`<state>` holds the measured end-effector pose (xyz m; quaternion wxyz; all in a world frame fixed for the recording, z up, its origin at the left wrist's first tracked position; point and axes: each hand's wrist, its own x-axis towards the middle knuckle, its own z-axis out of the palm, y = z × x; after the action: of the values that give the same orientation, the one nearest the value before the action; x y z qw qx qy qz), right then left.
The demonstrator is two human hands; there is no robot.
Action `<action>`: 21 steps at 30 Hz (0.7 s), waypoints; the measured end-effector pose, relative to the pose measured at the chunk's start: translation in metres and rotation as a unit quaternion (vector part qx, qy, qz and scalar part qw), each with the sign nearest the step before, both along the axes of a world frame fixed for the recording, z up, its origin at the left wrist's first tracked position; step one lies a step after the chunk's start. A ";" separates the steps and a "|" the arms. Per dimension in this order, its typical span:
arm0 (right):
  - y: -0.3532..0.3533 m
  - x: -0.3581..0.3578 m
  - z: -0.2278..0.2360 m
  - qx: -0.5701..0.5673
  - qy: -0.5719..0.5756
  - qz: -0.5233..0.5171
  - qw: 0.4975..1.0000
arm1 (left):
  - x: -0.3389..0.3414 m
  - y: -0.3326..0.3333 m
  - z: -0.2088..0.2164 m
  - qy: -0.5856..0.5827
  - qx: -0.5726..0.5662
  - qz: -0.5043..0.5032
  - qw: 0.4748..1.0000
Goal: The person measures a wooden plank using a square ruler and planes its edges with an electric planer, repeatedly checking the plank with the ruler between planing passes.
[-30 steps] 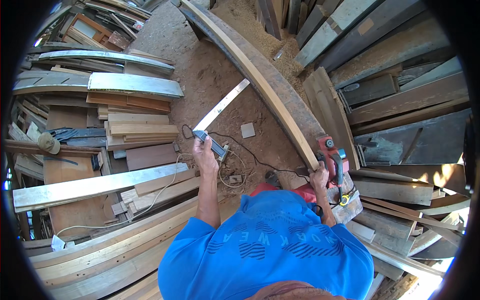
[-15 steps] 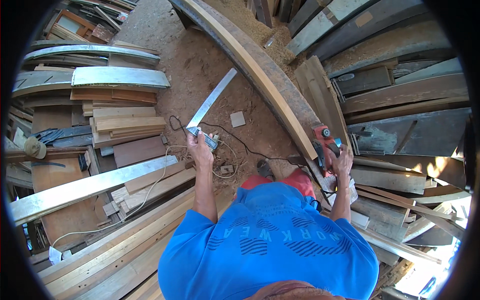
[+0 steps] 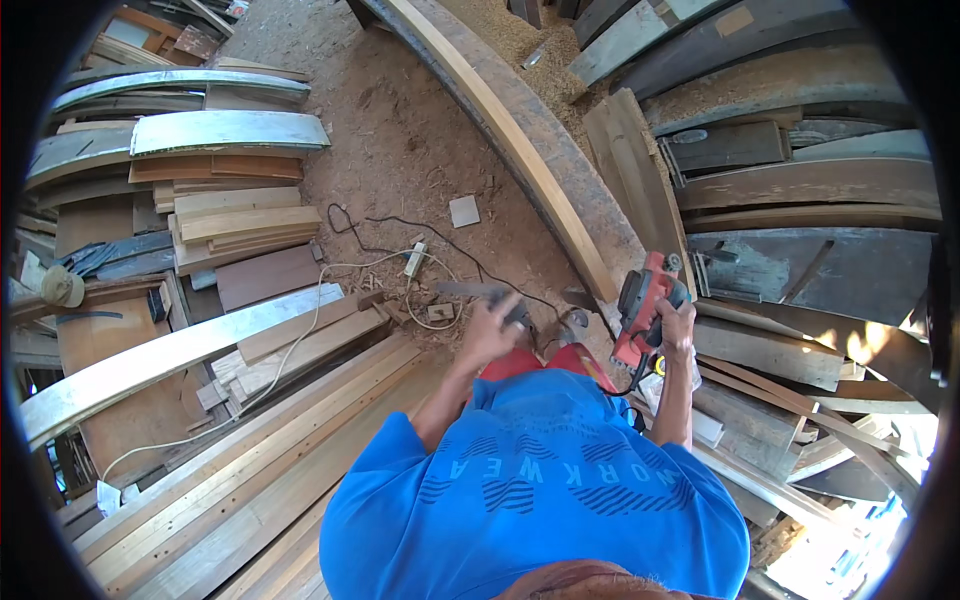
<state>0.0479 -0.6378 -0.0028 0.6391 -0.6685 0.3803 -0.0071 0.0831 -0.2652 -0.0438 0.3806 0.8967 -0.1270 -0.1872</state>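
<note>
My right hand (image 3: 677, 326) grips the rear handle of a red and black electric planer (image 3: 642, 308), lifted and tilted at the near end of a long pale timber (image 3: 530, 165). That timber lies along the edge of a narrow bench (image 3: 580, 175). In front of my body, my left hand (image 3: 487, 334) is closed round the dark stock of a try square (image 3: 462, 289). Motion smears the square, and its blade points left.
A dark cord (image 3: 480, 275) and a white extension socket (image 3: 415, 260) lie on the dirt floor by a small square offcut (image 3: 464, 211). Stacked boards (image 3: 245, 225) line the left side. More planks (image 3: 800, 185) lean at the right, beside sawdust (image 3: 550, 75).
My left hand has brought the try square in toward my body, its blade swinging round to the left. My right hand has lifted the planer and turned it at the timber's end.
</note>
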 end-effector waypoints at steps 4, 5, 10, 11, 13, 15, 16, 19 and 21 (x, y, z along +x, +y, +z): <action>0.023 0.010 0.074 0.074 -0.089 -0.002 0.993 | -0.023 -0.077 0.033 0.169 0.086 -0.183 0.965; 0.026 0.013 0.083 0.091 -0.101 0.021 0.990 | -0.030 -0.091 0.031 0.165 0.086 -0.179 0.966; 0.055 0.056 0.128 0.199 -0.203 0.029 0.958 | -0.037 -0.102 -0.035 0.189 -0.023 -0.396 0.898; 0.052 0.064 0.132 0.202 -0.207 0.073 0.955 | -0.039 -0.095 -0.032 0.156 0.005 -0.316 0.936; 0.050 0.078 0.137 0.155 -0.223 0.147 0.951 | -0.021 -0.070 -0.037 0.087 0.016 -0.236 0.968; 0.052 0.093 0.145 0.085 -0.195 0.192 0.958 | -0.001 -0.039 -0.035 0.036 0.012 -0.131 0.991; 0.053 0.101 0.144 0.015 -0.164 0.239 0.957 | 0.004 -0.024 -0.039 0.017 0.040 -0.075 0.996; 0.055 0.126 0.115 -0.008 -0.141 0.258 0.956 | 0.025 0.028 -0.070 -0.070 0.137 0.008 0.988; 0.054 0.146 0.094 -0.012 -0.113 0.259 0.959 | 0.049 0.046 -0.065 -0.003 0.173 0.039 0.984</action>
<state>0.1941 -0.5834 0.0911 0.6500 -0.7462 0.1199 0.0789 0.1319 -0.2187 -0.1091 0.2266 0.9537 -0.0587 -0.1886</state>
